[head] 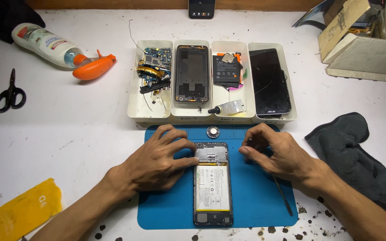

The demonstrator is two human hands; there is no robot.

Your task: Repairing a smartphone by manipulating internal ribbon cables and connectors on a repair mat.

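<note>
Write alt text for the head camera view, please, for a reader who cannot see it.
Two bare hands work on an opened black smartphone lying on a blue rubber mat: the left hand steadies its upper left edge, and the right hand holds a thin dark tool beside it. Behind the mat, four white plastic trays hold phone parts.

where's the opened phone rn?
Head view, lower centre: the opened phone lies on the blue mat, between the left hand and right hand.
</note>
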